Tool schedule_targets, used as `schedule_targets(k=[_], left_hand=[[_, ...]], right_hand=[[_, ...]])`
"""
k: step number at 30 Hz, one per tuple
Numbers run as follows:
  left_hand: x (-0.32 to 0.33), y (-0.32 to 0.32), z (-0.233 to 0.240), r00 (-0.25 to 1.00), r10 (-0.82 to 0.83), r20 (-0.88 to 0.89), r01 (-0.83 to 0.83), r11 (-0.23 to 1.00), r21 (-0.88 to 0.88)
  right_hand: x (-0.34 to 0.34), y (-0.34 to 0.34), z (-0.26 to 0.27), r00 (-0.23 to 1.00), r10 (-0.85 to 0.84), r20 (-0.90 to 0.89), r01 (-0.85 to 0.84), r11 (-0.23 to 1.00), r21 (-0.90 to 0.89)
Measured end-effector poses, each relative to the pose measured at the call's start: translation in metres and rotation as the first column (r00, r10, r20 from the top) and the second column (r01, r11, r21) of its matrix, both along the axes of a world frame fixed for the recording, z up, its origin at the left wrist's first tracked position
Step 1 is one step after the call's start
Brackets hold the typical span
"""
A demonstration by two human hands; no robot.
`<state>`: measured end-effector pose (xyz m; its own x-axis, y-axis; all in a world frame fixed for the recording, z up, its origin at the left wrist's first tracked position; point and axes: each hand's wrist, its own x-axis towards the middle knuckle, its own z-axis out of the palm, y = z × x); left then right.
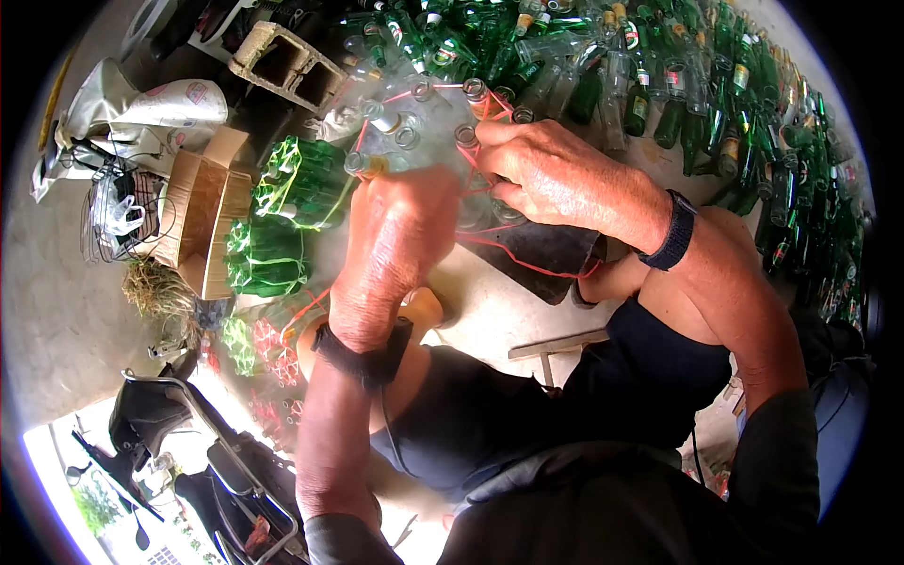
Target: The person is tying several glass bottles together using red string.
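Note:
Before me stands a cluster of upright clear glass bottles (pixel 406 137) with a red plastic string (pixel 364 134) running around their necks. My right hand (pixel 544 166) is at the cluster's right side, its thumb and fingers closed on the string near a bottle mouth (pixel 465 134). My left hand (pixel 406 226) is curled at the near left side and blurred by motion. Strands of string run between the two hands, and the left fingertips are hidden behind the hand's back. A loose loop of string hangs across a dark mat (pixel 540 261) below the right hand.
Green and clear bottles (pixel 635 78) lie piled along the far and right sides. Tied bundles of green bottles (pixel 300 183) stand at left, beside an open cardboard box (pixel 201 212). A concrete block (pixel 286 63) lies beyond them. A motorbike (pixel 233 466) is at lower left.

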<state>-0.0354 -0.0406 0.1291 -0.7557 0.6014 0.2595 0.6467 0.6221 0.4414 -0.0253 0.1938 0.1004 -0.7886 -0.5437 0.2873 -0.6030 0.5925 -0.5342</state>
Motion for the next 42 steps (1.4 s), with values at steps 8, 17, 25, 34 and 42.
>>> schedule_targets(k=[8,17,25,34,42], left_hand=[[-0.04,0.007,-0.009,0.987,0.002,0.161,-0.003,1.0,0.005],[-0.082,0.006,-0.016,0.893,0.083,0.442,0.011,0.979,-0.206],[-0.079,0.007,-0.027,0.969,0.122,0.213,-0.042,0.938,-0.344],[-0.041,0.003,-0.025,0.939,0.335,0.082,-0.296,0.903,-0.311],[-0.011,0.0,-0.042,0.879,0.469,0.086,-0.458,0.881,-0.115]], right_hand=[[0.0,-0.001,0.006,1.0,0.012,-0.003,-0.012,1.0,0.001],[-0.001,0.0,0.013,1.0,0.015,0.018,-0.017,0.994,0.11],[-0.001,0.0,0.008,0.999,0.023,-0.024,-0.02,0.992,0.128],[0.0,-0.001,0.003,1.0,0.02,-0.009,-0.02,0.999,0.034],[-0.005,0.002,0.003,0.999,0.034,-0.018,-0.034,0.999,0.007]])
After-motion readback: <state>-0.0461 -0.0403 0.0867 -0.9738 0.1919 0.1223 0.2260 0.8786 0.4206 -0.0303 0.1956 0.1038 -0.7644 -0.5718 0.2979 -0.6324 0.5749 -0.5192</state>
